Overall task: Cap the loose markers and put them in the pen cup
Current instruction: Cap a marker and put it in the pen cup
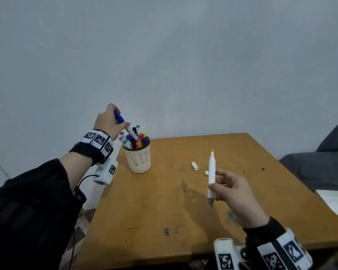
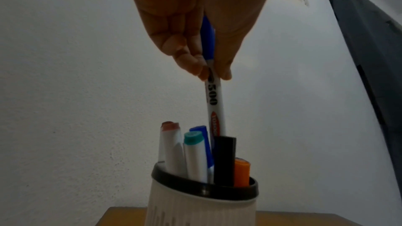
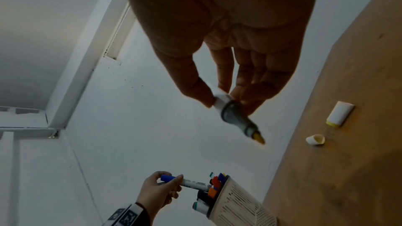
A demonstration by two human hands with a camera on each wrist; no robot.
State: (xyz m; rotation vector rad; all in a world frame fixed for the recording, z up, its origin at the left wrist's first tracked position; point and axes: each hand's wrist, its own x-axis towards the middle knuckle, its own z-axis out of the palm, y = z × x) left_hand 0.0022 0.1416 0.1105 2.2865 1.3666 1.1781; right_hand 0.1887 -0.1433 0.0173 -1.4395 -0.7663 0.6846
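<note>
A white slotted pen cup (image 1: 138, 159) (image 2: 202, 207) (image 3: 237, 202) full of capped markers stands at the table's far left corner. My left hand (image 1: 110, 121) (image 2: 208, 70) (image 3: 161, 188) pinches a blue-capped white marker (image 1: 126, 126) (image 2: 214, 107) (image 3: 191, 182) above the cup, its lower end among the other markers. My right hand (image 1: 230, 189) (image 3: 222, 99) pinches a double-ended white marker (image 1: 211, 172) (image 3: 234, 114) upright over the table, both tips bare, the upper one yellow. Two white and yellow caps, a long cap (image 1: 194, 165) (image 3: 339, 113) and a short cap (image 1: 206, 173) (image 3: 315, 139), lie on the table.
The orange-brown wooden table (image 1: 183, 211) meets a pale wall at its far edge. A grey upholstered seat (image 1: 324, 168) stands to the right. Patterned floor shows past the table's left edge.
</note>
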